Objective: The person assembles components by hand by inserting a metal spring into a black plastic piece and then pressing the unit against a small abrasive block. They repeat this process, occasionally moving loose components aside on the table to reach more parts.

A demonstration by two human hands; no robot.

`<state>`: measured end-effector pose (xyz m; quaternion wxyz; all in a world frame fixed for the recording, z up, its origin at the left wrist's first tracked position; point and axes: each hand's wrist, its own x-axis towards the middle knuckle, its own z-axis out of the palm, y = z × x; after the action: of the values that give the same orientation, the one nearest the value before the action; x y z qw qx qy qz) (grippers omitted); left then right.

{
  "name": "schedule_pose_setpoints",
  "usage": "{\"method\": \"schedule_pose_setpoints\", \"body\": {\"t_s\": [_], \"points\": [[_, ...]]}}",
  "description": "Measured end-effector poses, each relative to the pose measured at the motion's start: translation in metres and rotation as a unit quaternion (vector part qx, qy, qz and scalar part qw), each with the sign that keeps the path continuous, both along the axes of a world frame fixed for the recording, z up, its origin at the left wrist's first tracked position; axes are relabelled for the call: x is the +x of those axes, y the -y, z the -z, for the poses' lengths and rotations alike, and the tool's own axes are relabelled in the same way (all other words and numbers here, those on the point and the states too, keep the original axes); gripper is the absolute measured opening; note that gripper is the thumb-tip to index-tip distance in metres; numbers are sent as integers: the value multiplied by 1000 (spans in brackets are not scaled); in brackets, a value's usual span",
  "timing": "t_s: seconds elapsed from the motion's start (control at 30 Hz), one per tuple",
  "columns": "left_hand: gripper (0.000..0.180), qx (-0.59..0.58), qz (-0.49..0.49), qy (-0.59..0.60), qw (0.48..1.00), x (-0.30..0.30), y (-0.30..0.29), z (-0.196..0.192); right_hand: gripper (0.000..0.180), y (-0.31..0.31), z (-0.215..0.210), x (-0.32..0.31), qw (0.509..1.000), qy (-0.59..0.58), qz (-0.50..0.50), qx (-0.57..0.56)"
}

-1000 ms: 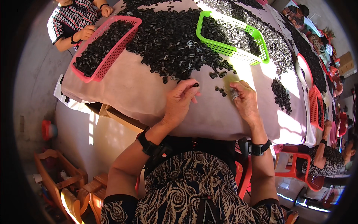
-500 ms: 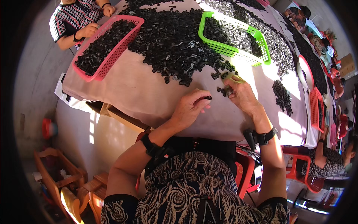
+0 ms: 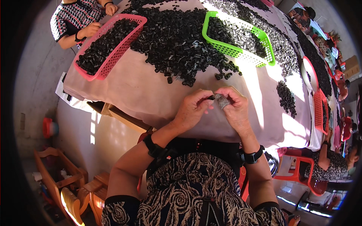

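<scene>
A: What do we list first?

B: Our left hand (image 3: 194,109), near the middle of the table (image 3: 151,98). Its thumb and fingers pinch a small black piece (image 3: 211,97), held just above the cloth.

A: And the other one?

B: Our right hand (image 3: 234,107), touching the left at the fingertips. It is curled narrowly around a small grey ribbed piece (image 3: 222,101), which sits right beside the black piece. Whether the two pieces touch, we cannot tell.

A: What lies beyond our hands?

B: A big heap of black parts (image 3: 177,41), spread across the far middle of the table. Left of it, a pink basket (image 3: 107,67) full of the same black parts. Right of it, a green basket (image 3: 235,51) with darker and greyish parts. Further right, a small separate pile (image 3: 286,98) of black parts, near a red basket (image 3: 319,109) at the table's edge.

A: Anyone else to enter?

B: A person in a patterned top (image 3: 71,19) at the far left, one hand on the pink basket. Another person (image 3: 332,165) sits on the near right.

A: On our wrists?

B: A black band (image 3: 154,147) on the left, a black watch (image 3: 252,156) on the right.
</scene>
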<state>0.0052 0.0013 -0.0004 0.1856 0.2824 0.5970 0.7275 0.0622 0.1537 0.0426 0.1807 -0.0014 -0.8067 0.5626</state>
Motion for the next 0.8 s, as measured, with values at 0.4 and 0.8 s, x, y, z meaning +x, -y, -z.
{"method": "schedule_pose_setpoints", "body": {"t_s": [0.4, 0.8], "points": [[18, 20, -19, 27, 999, 0, 2, -1, 35, 16, 0, 5, 977, -70, 34, 199], [17, 31, -34, 35, 998, 0, 0, 2, 27, -4, 9, 10, 997, -34, 70, 23]]}}
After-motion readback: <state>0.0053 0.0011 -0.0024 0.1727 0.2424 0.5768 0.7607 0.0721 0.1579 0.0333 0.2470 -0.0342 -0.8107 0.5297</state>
